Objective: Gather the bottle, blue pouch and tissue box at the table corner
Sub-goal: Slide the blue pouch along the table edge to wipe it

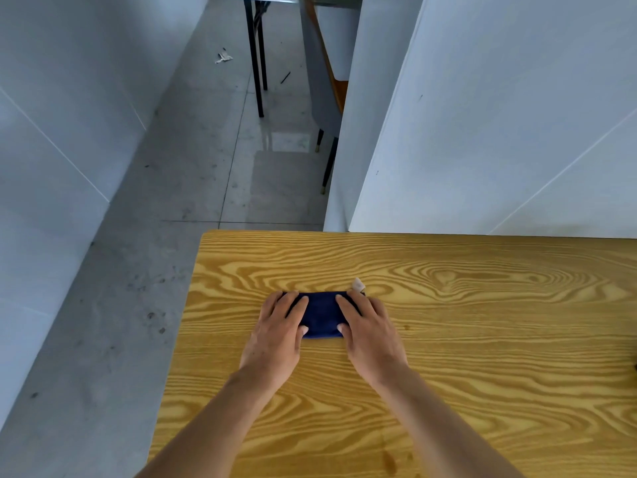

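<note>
A dark blue pouch (pixel 320 315) lies flat on the wooden table (pixel 465 339), a short way in from the table's far-left corner. My left hand (pixel 279 336) grips its left end and my right hand (pixel 368 334) grips its right end, fingers over the top and thumbs against the near edge. A small pale tag (pixel 358 284) sticks out behind the pouch's right end. No bottle or tissue box shows in this view.
The table's left edge (pixel 175 343) drops to a grey tiled floor (pixel 165 201). White partition panels (pixel 482 115) stand right behind the far edge. Black table legs (pixel 256 63) and a chair stand further back. A dark thing peeks in at the right border (pixel 635 366).
</note>
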